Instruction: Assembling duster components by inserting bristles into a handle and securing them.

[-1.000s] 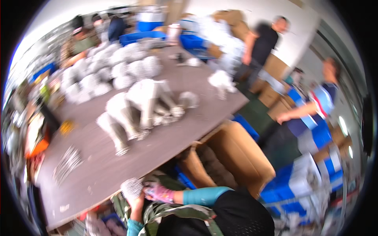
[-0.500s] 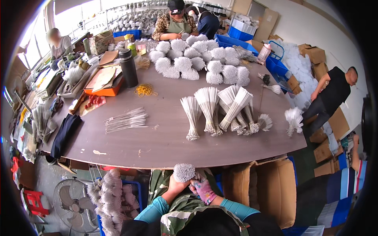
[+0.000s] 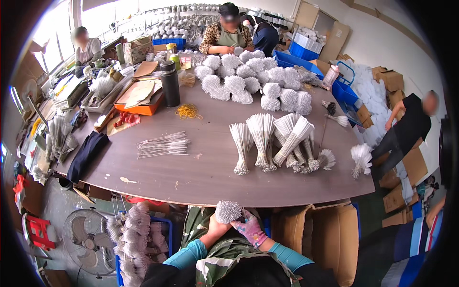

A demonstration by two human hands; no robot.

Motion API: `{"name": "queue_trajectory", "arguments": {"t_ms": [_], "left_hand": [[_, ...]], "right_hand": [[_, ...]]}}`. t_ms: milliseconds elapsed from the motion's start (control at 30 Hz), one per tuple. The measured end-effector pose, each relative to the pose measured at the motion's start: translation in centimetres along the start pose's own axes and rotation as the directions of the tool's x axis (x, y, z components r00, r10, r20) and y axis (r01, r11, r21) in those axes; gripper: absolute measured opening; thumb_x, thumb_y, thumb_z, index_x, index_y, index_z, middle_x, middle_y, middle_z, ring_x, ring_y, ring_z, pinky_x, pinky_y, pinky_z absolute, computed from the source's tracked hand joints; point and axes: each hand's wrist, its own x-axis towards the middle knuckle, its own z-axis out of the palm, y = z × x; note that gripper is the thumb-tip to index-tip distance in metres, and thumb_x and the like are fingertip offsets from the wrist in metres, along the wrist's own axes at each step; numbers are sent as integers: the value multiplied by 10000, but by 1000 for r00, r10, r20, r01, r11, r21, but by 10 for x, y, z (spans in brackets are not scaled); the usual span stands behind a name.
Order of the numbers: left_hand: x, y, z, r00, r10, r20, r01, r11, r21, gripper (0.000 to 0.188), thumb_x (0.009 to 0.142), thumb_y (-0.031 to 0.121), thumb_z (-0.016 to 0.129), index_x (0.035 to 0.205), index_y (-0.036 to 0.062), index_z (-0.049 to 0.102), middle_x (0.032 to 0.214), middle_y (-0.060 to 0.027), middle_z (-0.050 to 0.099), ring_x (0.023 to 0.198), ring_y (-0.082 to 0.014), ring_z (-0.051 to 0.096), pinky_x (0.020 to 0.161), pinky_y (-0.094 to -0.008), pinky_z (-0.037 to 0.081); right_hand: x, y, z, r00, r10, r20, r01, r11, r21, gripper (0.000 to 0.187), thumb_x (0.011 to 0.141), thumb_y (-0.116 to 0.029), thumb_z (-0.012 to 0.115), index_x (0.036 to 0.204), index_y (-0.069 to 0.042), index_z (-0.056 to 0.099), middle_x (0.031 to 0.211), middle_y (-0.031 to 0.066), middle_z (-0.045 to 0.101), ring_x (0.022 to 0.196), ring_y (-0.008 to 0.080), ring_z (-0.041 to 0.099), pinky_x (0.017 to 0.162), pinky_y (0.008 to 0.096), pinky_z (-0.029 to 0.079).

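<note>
I was in a workshop, plainly enough: a broad worktop [image 3: 210,184] carried piles of like white bundles [image 3: 234,85], rows of white pieces [image 3: 167,32] lined the back, a co-worker [image 3: 232,40] in an apron worked across from me, and blue crates [image 3: 344,94] and cardboard boxes [image 3: 393,80] stood to my right.

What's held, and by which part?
White bundle, gripped just below its rounded top by the left hand; gloved right hand touches its lower right edge.

No legible text, labels, numbers, signs
</note>
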Motion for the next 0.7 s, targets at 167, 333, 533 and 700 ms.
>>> {"name": "queue_trajectory", "arguments": {"t_ms": [167,333,533,700], "left_hand": [[3,6,0,999,-35,-13,35,999,5,409,789,286,665,1166,138,608,1184,-58,610,1138,-238,552,999,-347,404],[3,7,-8,999,-31,-18,29,995,-99,404,796,249,661,1176,126,602,1202,-64,601,1170,-233,529,1027,-338,377],[2,9,-15,1000,-12,16,13,998,-56,426,785,204,675,1192,118,585,1191,-84,598,1157,-242,535,1015,-353,386],[2,10,-13,998,10,-60,-10,1000,-4,466,703,184,782,1131,98,621,1100,-59,648,1035,-192,613,921,-315,465]], "right_hand": [[4,8,-1,1000,-16,-24,17,999,36,443,780,-78,733,1172,-1,541,1056,42,636,949,103,584,840,253,469],[5,13,10,1000,-14,-19,16,996,85,413,788,-86,723,1153,-10,546,1033,38,637,928,108,587,834,261,465],[6,12,12,1000,-7,21,6,999,49,429,805,-117,708,1179,-10,527,1059,53,631,949,131,585,847,277,458],[15,19,-9,988,31,152,-20,997,-74,461,820,-107,688,1230,0,505,1079,63,628,961,127,576,854,279,458]]}}
